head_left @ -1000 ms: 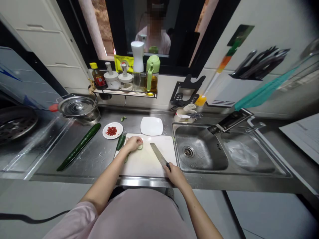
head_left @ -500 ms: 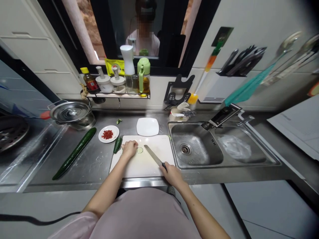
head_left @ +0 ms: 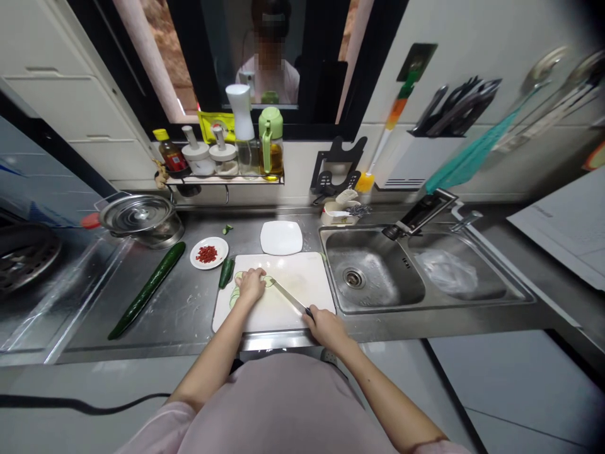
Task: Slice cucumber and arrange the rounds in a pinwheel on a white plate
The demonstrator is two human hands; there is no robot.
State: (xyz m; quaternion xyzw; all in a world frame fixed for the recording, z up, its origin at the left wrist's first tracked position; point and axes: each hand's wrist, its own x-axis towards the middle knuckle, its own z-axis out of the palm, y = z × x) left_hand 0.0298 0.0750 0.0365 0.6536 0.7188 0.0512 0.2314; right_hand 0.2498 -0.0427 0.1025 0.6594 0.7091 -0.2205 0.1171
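Observation:
A white cutting board [head_left: 302, 280] lies on the steel counter left of the sink. My left hand [head_left: 250, 285] rests on the board, fingers curled over pale cucumber slices [head_left: 235, 295] that peek out at its left and right. My right hand [head_left: 324, 326] grips the black handle of a knife [head_left: 287, 296] near the board's front edge; the blade tip reaches the slice by my left fingers. A short dark cucumber piece [head_left: 225, 273] lies at the board's left edge.
A whole cucumber [head_left: 149, 289] lies on the counter [head_left: 189, 309] at left, beside a small plate of red chili [head_left: 208, 253]. A white square plate [head_left: 281, 238] sits behind the board. A lidded pot [head_left: 139, 217] stands far left, the sink [head_left: 373, 277] at right, and a condiment shelf [head_left: 227, 157] behind.
The knife blade has swung left to meet the slice by my left hand. My left hand has shifted a little and more cucumber slices show beside it. The camera has tilted.

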